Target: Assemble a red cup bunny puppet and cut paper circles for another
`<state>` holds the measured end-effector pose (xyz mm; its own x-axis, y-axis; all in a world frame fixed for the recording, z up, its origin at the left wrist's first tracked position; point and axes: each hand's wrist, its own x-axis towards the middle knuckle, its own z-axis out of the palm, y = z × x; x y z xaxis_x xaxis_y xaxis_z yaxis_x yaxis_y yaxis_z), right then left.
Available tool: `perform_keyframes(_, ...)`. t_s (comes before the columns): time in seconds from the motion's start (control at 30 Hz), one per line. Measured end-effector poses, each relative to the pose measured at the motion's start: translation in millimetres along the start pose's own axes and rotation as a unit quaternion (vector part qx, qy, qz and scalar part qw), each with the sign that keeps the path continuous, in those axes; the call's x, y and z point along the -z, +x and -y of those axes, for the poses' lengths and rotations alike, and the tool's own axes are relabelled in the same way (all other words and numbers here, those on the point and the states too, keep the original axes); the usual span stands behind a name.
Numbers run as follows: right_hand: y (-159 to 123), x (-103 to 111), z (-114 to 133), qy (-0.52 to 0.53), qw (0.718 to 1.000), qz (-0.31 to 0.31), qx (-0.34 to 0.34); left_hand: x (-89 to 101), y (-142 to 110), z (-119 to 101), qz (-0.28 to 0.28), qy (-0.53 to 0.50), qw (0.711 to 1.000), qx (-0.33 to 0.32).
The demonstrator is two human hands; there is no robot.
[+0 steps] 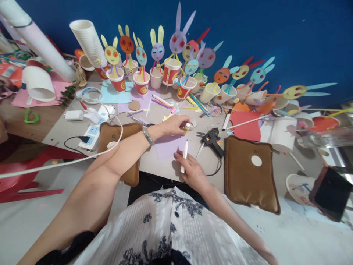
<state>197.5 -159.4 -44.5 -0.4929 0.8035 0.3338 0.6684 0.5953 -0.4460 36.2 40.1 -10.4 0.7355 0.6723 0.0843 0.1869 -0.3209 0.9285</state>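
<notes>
My left hand (pixel 176 124) reaches over the table, its fingers closed round a small yellowish cylinder with a white top (pixel 186 127). Its exact kind is too small to make out. A white marker (pixel 185 154) is in my right hand (pixel 193 173), held nearly upright with its dark tip up. Below my left hand lies a sheet of light purple paper (pixel 167 147). Just right of the hands rests a black glue gun (pixel 213 141), its cable trailing to the table's front edge.
Paper cups (pixel 142 82) with paper rabbits line the back by the blue wall. Brown cushion-like pads (pixel 250 176) lie on both sides. Left are a power strip (pixel 96 132) and a white cable (pixel 121 132) crossing my forearm. Red paper (pixel 245 121) and a dark phone (pixel 331 193) are right.
</notes>
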Motion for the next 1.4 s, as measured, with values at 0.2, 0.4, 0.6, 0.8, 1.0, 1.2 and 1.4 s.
perform_keyframes(0.2, 1, 0, 0, -0.001, 1.000, -0.004, 0.004, -0.2, 0, -2, 0.003, -0.012, 1.000, 0.004)
perform_keyframes(0.4, 0, -1, -1, 0.002, 1.000, 0.005, -0.001, -0.7, 0, -4, 0.011, -0.004, 1.000, 0.011)
perform_keyframes(0.6, 0, 0, 0, 0.006, 1.000, 0.004, -0.001, -0.4, -1, -7, 0.014, 0.022, 1.000, -0.006)
perform_keyframes(0.8, 2, 5, 1, 0.018, 1.000, 0.015, 0.002, 0.0, 0, -7, 0.021, 0.047, 0.999, -0.001)
perform_keyframes(1.0, 0, 6, 2, 0.008, 1.000, -0.017, 0.007, -0.4, 1, -3, 0.020, 0.059, 0.998, -0.012)
perform_keyframes(1.2, -4, 8, -8, -0.026, 0.997, -0.063, -0.029, -0.6, 1, -4, 0.017, 0.072, 0.997, 0.005)
perform_keyframes(1.4, -5, 15, -21, -0.046, 0.996, -0.038, -0.061, -0.4, 1, -5, 0.011, 0.069, 0.998, 0.011)
